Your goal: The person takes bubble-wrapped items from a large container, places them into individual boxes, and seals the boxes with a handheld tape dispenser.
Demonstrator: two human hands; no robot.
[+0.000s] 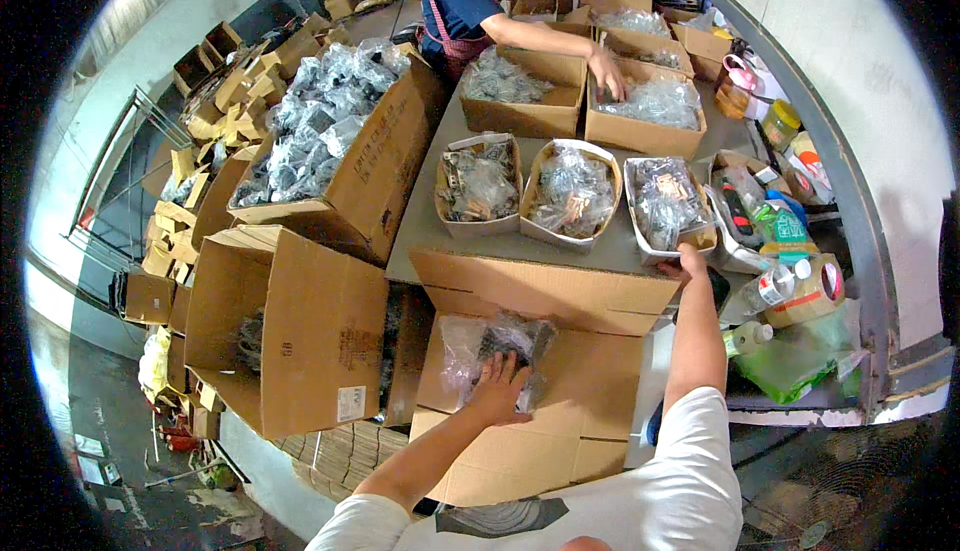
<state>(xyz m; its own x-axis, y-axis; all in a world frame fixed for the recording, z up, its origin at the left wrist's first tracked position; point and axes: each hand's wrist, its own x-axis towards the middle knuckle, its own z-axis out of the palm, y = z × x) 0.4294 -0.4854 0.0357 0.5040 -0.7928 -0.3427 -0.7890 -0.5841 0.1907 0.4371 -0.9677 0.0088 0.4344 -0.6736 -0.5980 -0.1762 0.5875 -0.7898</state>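
Note:
My left hand (500, 389) lies with its fingers stretched over a clear plastic bag (460, 356) that has a dark part in it. The bag rests on an opened cardboard sheet (590, 381) in front of me. At the near edge of a small white box (648, 243), my right hand (685, 263) is closed on the rim; some of its fingers are hidden. Clear bags (668, 201) with copper-coloured and dark pieces fill that box. Two similar small boxes stand to its left, the middle one (540, 231) and the left one (478, 221).
Across the table, a co-worker's hand (608, 73) reaches into a carton (640, 136) of bagged parts. At left stand a large full carton (375, 181) and an open one (320, 351). Bottles (775, 286) and a green bag (790, 366) crowd the right side.

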